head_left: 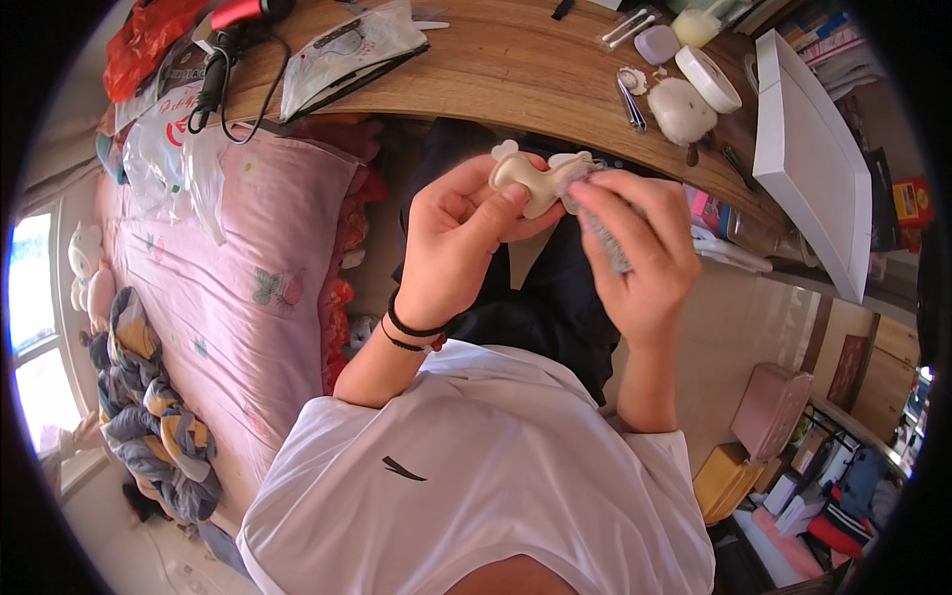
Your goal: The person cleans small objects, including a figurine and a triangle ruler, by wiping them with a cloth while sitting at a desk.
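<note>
My left hand (448, 238) pinches a cream, bow-shaped padded piece (540, 186) between thumb and fingers, just in front of the desk edge and above my lap. Small rounded lobes stand out along its far side. My right hand (650, 238) is closed on a grey fuzzy strip (607, 243), whose upper end lies against the right end of the cream piece. The strip's lower end hangs below my right fingers. Part of where the two pieces meet is covered by those fingers, so I cannot tell whether they are joined.
The wooden desk (496, 59) holds a plastic pouch (347, 55), a red and black hair dryer (233, 30), nail clippers (631, 105), a white fluffy item (682, 111) and a round white container (708, 79). A white tray-like panel (808, 164) stands at the right. A pink bed (233, 288) lies left.
</note>
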Tool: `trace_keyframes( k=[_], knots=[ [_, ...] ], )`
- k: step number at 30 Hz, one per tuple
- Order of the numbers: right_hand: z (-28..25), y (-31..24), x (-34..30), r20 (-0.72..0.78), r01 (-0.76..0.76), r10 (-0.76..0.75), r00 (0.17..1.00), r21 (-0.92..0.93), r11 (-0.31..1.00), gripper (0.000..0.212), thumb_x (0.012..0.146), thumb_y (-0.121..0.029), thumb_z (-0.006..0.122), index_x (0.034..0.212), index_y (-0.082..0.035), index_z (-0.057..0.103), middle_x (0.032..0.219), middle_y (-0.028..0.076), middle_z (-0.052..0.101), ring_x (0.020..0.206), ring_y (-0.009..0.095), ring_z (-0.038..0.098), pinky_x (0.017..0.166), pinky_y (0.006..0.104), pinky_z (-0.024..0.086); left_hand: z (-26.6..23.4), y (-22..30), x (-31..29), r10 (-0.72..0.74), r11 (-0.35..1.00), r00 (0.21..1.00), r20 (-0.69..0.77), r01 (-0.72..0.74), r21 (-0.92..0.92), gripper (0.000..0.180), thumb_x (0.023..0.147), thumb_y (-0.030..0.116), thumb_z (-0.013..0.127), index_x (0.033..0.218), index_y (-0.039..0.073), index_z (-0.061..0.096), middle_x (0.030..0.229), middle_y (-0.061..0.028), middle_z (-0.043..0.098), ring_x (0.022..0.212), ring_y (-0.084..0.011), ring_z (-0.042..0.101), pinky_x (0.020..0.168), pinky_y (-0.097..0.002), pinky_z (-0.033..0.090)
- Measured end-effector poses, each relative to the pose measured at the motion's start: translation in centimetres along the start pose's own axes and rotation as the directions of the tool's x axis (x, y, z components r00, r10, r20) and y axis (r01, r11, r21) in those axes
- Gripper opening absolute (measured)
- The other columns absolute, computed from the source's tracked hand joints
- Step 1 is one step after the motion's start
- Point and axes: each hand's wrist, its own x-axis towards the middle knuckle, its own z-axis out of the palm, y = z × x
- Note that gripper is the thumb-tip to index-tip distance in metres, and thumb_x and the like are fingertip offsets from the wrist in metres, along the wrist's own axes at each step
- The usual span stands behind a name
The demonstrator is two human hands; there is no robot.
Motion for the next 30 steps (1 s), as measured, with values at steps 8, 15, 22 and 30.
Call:
trace_keyframes(
  k=[8, 15, 22, 30],
  knots=[
    [0.3, -0.7, 0.4, 0.004, 0.005, -0.005, 1.000, 0.019, 1.000, 0.040, 0.068, 0.003, 0.073, 0.107, -0.006, 0.070, 0.104, 0.009, 0.064, 0.088, 0.028, 0.060, 0.075, 0.0379, 0.049, 0.4, -0.2, 0.1, -0.005, 1.000, 0.998, -0.068, 0.007, 0.028, 0.028, 0.099, 0.007, 0.052, 0.121, -0.010, 0.054, 0.115, -0.0160, 0.063, 0.106, -0.0204, 0.063, 0.095, -0.0361, 0.054],
    [0.1, 1.1, 0.1, -0.030, -0.137, 0.136, 0.990, -0.048, 0.989, 0.031, 0.072, 0.006, 0.071, 0.101, -0.003, 0.069, 0.101, 0.010, 0.065, 0.087, 0.027, 0.060, 0.074, 0.0357, 0.050, -0.8, 0.7, 1.2, 0.068, 0.995, 0.997, -0.047, -0.064, 0.075, 0.028, 0.098, 0.005, 0.052, 0.121, -0.010, 0.054, 0.118, -0.0150, 0.062, 0.108, -0.0226, 0.062, 0.095, -0.0378, 0.054],
    [-0.5, 1.8, -0.2, -0.089, -0.217, 0.221, 0.971, 0.048, 0.975, 0.022, 0.080, 0.005, 0.069, 0.101, -0.002, 0.068, 0.099, 0.010, 0.066, 0.087, 0.026, 0.063, 0.076, 0.0333, 0.051, -1.5, 5.6, 7.6, 0.317, 0.573, 0.936, 0.155, -0.319, 0.755, 0.023, 0.088, 0.008, 0.063, 0.108, -0.005, 0.062, 0.089, -0.0113, 0.071, 0.083, -0.0138, 0.068, 0.074, -0.0262, 0.053],
    [-0.8, 1.9, -0.8, -0.083, -0.279, 0.293, 0.952, 0.147, 0.949, 0.020, 0.081, 0.005, 0.068, 0.101, 0.000, 0.068, 0.099, 0.011, 0.065, 0.087, 0.025, 0.063, 0.077, 0.0327, 0.051, -2.2, 9.9, 20.0, 0.108, -0.486, 0.806, 0.581, -0.467, 0.738, 0.021, 0.083, 0.012, 0.059, 0.101, 0.002, 0.056, 0.081, -0.0185, 0.066, 0.076, -0.0393, 0.063, 0.070, -0.0469, 0.050]
  ],
)
